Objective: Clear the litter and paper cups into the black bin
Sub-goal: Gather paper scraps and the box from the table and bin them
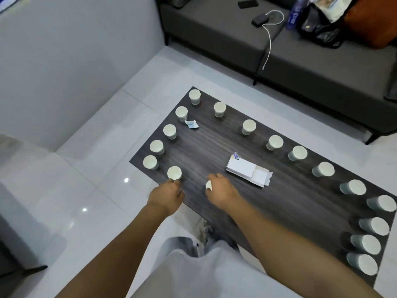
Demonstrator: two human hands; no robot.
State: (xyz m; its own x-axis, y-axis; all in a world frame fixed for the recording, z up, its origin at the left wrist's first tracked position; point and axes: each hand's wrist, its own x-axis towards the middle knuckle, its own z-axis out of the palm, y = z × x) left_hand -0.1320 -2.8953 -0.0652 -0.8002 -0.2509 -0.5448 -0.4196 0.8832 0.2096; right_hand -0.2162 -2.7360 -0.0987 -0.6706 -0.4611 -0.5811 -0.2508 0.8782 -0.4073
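Down at the near end of the dark wood-grain table (214, 145), the left hand (168, 194) reaches to a white paper cup (174, 172), its curled fingertips touching the near rim; whether they actually pinch it is hard to tell, since the hand hides the contact. Just beside it, the right hand (222, 190) has its fingers curled round a second small cup (208, 185), of which only a pale sliver of rim shows at the thumb side. The two hands are close but apart. Beyond the right hand lies a flattened white paper box (247, 172) with an open flap and a bit of blue print at one corner. A crumpled blue-and-white wrapper (191, 124) sits near the far left row. Upright cups, cream inside and greyish outside, ring the table: a row along the left edge (169, 131), another along the far long edge (276, 141), and more clustered at the right end (365, 244). Past the table stands a grey sofa (214, 31) holding a black charger with a white cable (268, 39).
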